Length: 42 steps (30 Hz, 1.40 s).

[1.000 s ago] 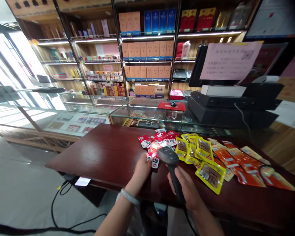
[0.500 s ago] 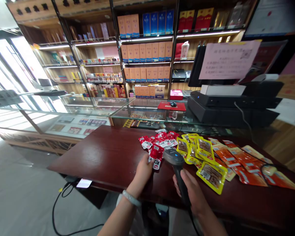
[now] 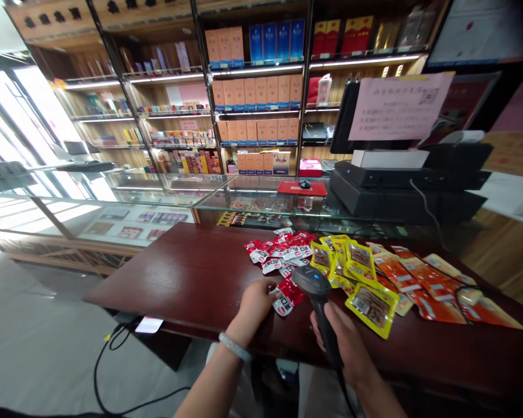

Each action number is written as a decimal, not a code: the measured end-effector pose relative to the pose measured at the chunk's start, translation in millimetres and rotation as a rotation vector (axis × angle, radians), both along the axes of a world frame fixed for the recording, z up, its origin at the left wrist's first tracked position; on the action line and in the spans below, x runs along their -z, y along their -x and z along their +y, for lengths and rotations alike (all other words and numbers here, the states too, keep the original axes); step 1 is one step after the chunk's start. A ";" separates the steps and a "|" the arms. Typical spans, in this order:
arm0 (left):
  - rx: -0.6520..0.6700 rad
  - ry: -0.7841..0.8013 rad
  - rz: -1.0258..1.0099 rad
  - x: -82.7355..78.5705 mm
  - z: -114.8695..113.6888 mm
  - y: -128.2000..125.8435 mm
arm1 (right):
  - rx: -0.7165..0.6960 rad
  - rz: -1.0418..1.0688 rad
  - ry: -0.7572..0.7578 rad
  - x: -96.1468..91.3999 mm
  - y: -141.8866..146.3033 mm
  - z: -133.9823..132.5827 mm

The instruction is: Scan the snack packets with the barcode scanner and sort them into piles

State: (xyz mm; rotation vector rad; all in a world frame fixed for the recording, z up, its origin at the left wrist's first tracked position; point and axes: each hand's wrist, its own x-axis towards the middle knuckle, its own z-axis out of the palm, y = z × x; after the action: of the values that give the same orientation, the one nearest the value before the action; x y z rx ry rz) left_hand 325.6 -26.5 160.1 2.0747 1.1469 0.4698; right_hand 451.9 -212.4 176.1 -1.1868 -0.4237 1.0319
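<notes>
left hand [image 3: 256, 303] touching red-white packet [image 3: 289, 296]; right hand [image 3: 345, 337] gripping scanner [image 3: 314, 283] (dark, corded)

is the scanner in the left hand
No, the right hand grips the scanner by its handle, while the left hand is at a red and white packet.

Glossy plastic packet [image 3: 292, 290], matt plastic scanner [image 3: 312, 283], polished wood table [image 3: 187, 273] — softly reflective, shiny glass counter [image 3: 244, 191]
</notes>
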 end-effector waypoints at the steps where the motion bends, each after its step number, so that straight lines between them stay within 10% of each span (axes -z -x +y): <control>1: 0.008 0.008 -0.010 1.6 0.7 0.9 | -0.003 0.001 -0.003 -0.1 0.2 -0.9; 20: -0.272 0.121 -0.353 14.3 33.2 57.4 | -0.254 -0.027 -0.098 -22.1 44.5 59.3; 30: -0.457 0.114 -0.178 -12.7 173.4 136.7 | -0.437 -0.073 -0.158 -39.8 99.8 200.8; 35: -0.513 -0.011 0.130 -37.0 224.0 179.8 | -0.473 -0.018 -0.152 -31.3 119.1 230.3; 42: -0.361 -0.359 0.315 -34.8 193.5 121.9 | -0.440 -0.071 -0.111 -35.6 86.1 223.2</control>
State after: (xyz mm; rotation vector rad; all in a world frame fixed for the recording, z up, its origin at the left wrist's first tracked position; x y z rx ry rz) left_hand 203.8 167.0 195.0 2.3084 1.7476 0.5649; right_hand 365.8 10.8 211.7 -1.0543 -0.8127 1.3251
